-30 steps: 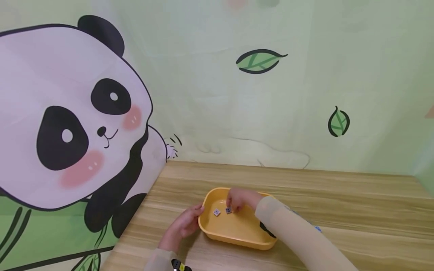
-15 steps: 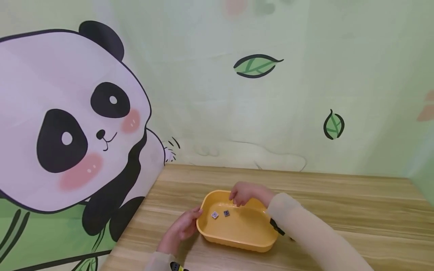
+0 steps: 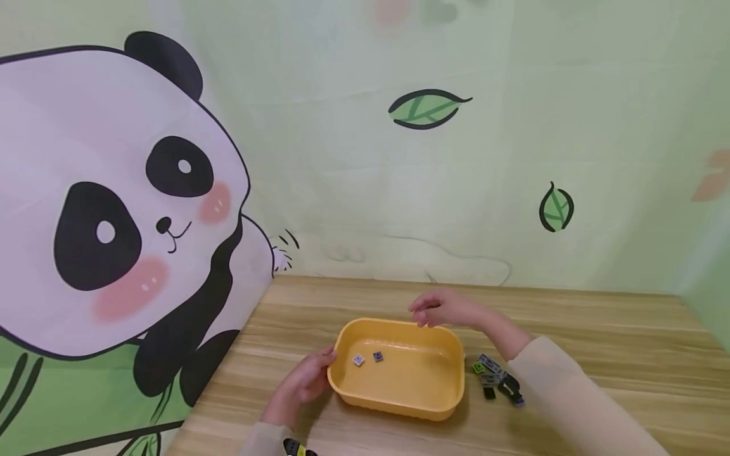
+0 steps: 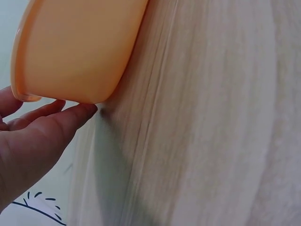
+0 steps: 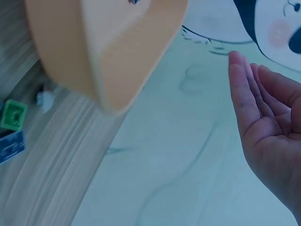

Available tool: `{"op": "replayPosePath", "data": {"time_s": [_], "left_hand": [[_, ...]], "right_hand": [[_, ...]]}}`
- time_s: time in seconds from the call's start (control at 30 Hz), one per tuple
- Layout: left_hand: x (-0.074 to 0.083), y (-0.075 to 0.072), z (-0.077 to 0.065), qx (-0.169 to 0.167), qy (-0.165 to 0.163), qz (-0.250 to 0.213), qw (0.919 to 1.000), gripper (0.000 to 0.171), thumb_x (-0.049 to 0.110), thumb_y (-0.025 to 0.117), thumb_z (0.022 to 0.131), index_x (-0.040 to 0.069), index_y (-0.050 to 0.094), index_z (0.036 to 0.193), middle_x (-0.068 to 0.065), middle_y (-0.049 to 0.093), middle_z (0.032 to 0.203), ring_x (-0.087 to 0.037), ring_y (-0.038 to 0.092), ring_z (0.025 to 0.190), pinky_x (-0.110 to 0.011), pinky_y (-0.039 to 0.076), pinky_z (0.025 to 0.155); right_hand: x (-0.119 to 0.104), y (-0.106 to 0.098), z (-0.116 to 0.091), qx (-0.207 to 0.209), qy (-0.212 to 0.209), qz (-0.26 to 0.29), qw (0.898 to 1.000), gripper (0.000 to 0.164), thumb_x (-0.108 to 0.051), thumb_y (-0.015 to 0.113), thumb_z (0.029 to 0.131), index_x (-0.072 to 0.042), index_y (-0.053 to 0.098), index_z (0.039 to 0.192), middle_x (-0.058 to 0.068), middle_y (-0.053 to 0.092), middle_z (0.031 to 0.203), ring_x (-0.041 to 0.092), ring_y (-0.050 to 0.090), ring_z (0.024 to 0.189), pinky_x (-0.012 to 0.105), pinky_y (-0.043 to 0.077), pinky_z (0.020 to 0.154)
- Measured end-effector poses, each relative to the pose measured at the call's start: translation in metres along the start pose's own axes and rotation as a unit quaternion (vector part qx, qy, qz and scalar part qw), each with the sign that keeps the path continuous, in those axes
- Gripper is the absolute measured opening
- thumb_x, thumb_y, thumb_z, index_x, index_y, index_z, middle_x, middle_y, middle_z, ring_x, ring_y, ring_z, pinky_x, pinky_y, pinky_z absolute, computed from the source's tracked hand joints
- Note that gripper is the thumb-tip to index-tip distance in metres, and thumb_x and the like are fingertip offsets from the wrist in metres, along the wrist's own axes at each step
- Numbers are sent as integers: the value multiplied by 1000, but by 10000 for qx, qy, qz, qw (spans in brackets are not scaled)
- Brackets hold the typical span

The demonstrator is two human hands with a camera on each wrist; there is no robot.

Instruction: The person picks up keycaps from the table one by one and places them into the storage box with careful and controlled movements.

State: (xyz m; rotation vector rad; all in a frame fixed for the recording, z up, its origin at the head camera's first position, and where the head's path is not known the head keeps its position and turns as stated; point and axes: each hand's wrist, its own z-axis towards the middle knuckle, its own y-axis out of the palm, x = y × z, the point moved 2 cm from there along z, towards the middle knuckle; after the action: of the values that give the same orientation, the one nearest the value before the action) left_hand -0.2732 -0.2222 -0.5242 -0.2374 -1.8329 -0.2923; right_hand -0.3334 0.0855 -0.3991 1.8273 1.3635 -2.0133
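A yellow plastic basin [image 3: 399,392] rests on the wooden table. My left hand [image 3: 305,383] holds its left end; in the left wrist view, the fingers [image 4: 51,117] lie against the rim and outer wall, with some fingertips hidden. Inside, toward the left, lie a small white square building block [image 3: 358,360] and a dark grey one [image 3: 378,356], slightly apart. My right hand [image 3: 450,308] is above the far rim, holding nothing. Its fingers [image 5: 244,89] are extended in the right wrist view.
Right of the basin, beside the right sleeve, lies a small pile of building pieces: a green block [image 3: 478,367], grey pieces [image 3: 490,380] and a black part [image 3: 509,384]. A panda-printed cloth [image 3: 353,158] hangs behind the table's back edge.
My right hand has risen from beside the dark grey block and moved right, past the far rim, leaving the block in the basin. The pile on the right is now uncovered. My left hand stays.
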Motion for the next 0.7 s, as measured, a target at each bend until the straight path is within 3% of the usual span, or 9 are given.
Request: {"op": "replayPosePath", "data": {"time_s": [0.1, 0.27, 0.43, 0.7], "left_hand": [[1, 1, 1, 6, -43, 4, 10000, 61, 19, 28, 111, -12, 6, 159, -37, 19, 163, -28, 41, 142, -39, 42, 116], [1, 3, 2, -157, 13, 14, 9999, 60, 18, 26, 112, -14, 4, 158, -39, 17, 163, -32, 38, 144, -44, 39, 120], [1, 4, 1, -364, 44, 29, 9993, 59, 17, 21, 112, -14, 1, 158, -40, 15, 163, -33, 37, 145, -42, 40, 118], [1, 4, 0, -192, 90, 16, 9998, 61, 18, 24, 112, -14, 1, 158, -40, 14, 163, -32, 37, 144, -37, 43, 114]], "right_hand": [[6, -8, -19, 373, -94, 200, 9991, 37, -12, 57, 103, 13, 59, 131, 27, 70, 119, 29, 70, 107, 48, 57, 99], [18, -16, -49, 789, -172, 159, 9966, 38, -10, 57, 102, 14, 58, 131, 30, 69, 121, 33, 71, 108, 42, 60, 94], [32, -19, -75, 1008, -270, -118, 9945, 38, -5, 56, 101, 17, 57, 132, 30, 70, 119, 35, 72, 106, 37, 61, 88], [59, -21, -108, 1493, -59, -161, 9886, 40, -6, 59, 101, 17, 54, 134, 29, 70, 118, 33, 71, 105, 33, 61, 86]]}}
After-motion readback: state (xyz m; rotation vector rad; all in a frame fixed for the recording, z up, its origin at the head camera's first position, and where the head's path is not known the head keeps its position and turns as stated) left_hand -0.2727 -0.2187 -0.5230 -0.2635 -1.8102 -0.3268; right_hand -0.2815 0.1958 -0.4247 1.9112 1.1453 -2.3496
